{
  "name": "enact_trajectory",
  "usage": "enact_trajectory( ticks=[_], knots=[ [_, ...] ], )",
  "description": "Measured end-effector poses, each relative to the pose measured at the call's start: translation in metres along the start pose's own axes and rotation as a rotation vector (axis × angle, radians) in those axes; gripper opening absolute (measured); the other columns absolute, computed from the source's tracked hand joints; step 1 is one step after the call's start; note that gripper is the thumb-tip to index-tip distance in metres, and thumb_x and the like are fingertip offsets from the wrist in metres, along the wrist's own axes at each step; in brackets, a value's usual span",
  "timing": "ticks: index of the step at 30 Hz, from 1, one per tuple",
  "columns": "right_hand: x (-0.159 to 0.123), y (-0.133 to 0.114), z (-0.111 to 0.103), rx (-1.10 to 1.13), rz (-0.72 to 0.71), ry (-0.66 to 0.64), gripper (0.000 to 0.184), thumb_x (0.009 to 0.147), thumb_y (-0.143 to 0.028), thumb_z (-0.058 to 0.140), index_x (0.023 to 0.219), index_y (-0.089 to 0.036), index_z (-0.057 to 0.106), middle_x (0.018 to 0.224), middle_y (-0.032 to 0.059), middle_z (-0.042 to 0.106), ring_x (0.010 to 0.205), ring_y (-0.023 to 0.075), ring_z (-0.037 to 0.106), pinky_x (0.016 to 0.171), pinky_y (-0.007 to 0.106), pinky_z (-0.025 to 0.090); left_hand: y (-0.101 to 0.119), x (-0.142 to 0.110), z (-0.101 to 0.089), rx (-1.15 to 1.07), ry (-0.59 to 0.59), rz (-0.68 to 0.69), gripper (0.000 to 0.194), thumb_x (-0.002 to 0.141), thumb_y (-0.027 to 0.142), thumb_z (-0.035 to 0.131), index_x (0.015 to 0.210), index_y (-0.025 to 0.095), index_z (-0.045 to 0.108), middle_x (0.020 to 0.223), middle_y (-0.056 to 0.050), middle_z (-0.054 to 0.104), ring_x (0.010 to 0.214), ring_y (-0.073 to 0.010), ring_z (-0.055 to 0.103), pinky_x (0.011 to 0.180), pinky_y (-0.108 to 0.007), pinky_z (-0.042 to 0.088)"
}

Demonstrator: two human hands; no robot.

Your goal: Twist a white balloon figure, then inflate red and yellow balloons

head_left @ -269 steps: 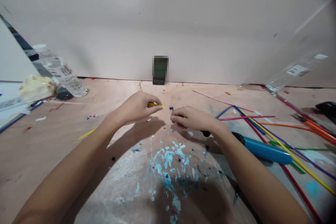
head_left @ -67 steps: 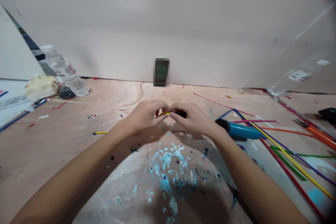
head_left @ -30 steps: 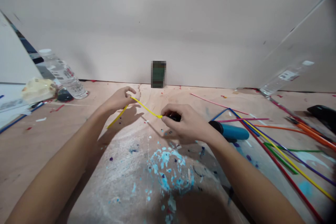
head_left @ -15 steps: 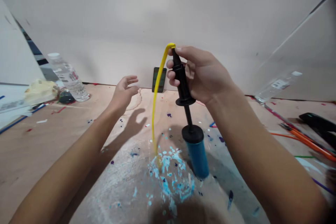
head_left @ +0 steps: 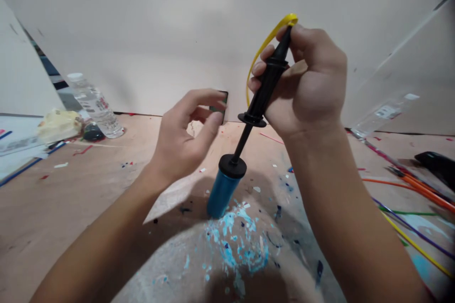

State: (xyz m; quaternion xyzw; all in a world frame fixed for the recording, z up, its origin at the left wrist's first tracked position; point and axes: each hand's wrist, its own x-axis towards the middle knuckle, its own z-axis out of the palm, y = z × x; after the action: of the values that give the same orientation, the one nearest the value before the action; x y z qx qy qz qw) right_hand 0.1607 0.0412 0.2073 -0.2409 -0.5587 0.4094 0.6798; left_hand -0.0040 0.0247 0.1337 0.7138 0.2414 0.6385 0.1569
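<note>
My right hand (head_left: 305, 75) is closed around the black upper part of a balloon pump (head_left: 225, 189), with thumb and fingertips at its nozzle. Over the nozzle tip sits the mouth of a long yellow balloon (head_left: 270, 38), limp and hanging down behind the pump; its lower end is hidden. The pump tilts to the right, its black rod drawn out of the blue cylinder, which hangs low above the table or touches it; I cannot tell which. My left hand (head_left: 188, 132) is open, fingers curved and apart, left of the pump and not touching it.
A phone (head_left: 224, 104) leans on the white wall behind my left fingers. Clear bottles (head_left: 97, 106) stand left and right. Orange pens (head_left: 423, 189) and long thin balloons (head_left: 415, 246) lie at right. Light-blue paint (head_left: 238, 241) and scraps mark the wooden table (head_left: 117, 170).
My right hand has moved up and right, swinging the pump from a left tilt to a right tilt. My left hand has come right and nearer to the blue cylinder.
</note>
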Motion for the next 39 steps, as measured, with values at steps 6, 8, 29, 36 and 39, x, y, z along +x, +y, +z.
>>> enact_trajectory(
  ticks=[6,8,29,36,39],
  knots=[
    [-0.001,0.002,0.013,0.018,-0.131,0.021,0.011,0.08,-0.032,0.061,0.072,-0.027,0.055,0.075,-0.0004,0.057,0.079,0.0187,0.061,0.073,0.033,0.052,0.016,0.042,0.028,0.051,0.098,0.251,0.022,0.09,0.03,0.058,0.11,0.024,0.059,0.101,-0.003,0.068,0.094,-0.0153,0.066,0.08,-0.027,0.055],
    [0.001,0.0,0.01,-0.027,-0.155,0.026,0.012,0.079,-0.033,0.059,0.068,-0.028,0.055,0.076,0.0005,0.058,0.085,0.0211,0.061,0.076,0.035,0.052,0.01,0.055,0.028,0.083,0.086,0.309,0.017,0.089,0.03,0.059,0.105,0.025,0.061,0.096,-0.002,0.069,0.088,-0.0147,0.067,0.079,-0.028,0.054],
    [-0.031,-0.038,0.014,-0.162,-0.028,-0.133,0.021,0.082,-0.044,0.063,0.077,-0.024,0.057,0.07,-0.0031,0.053,0.066,0.0134,0.055,0.057,0.026,0.045,0.072,0.094,-0.018,0.378,-0.216,0.466,0.003,0.078,0.022,0.069,0.077,0.025,0.068,0.076,-0.001,0.068,0.069,-0.0171,0.063,0.069,-0.036,0.051],
    [-0.035,-0.041,0.01,-0.146,-0.021,-0.173,0.024,0.08,-0.046,0.065,0.079,-0.024,0.059,0.07,-0.0038,0.054,0.067,0.0127,0.058,0.058,0.026,0.045,0.085,0.093,-0.02,0.412,-0.227,0.49,0.004,0.077,0.023,0.067,0.078,0.026,0.069,0.076,-0.002,0.068,0.071,-0.0185,0.063,0.068,-0.034,0.047],
    [-0.034,-0.041,0.008,-0.113,-0.012,-0.184,0.022,0.08,-0.043,0.066,0.077,-0.023,0.06,0.07,-0.0037,0.054,0.065,0.012,0.057,0.057,0.026,0.045,0.089,0.1,-0.022,0.436,-0.255,0.45,0.002,0.075,0.023,0.07,0.075,0.026,0.069,0.074,-0.001,0.065,0.07,-0.018,0.06,0.072,-0.034,0.045]
  ],
)
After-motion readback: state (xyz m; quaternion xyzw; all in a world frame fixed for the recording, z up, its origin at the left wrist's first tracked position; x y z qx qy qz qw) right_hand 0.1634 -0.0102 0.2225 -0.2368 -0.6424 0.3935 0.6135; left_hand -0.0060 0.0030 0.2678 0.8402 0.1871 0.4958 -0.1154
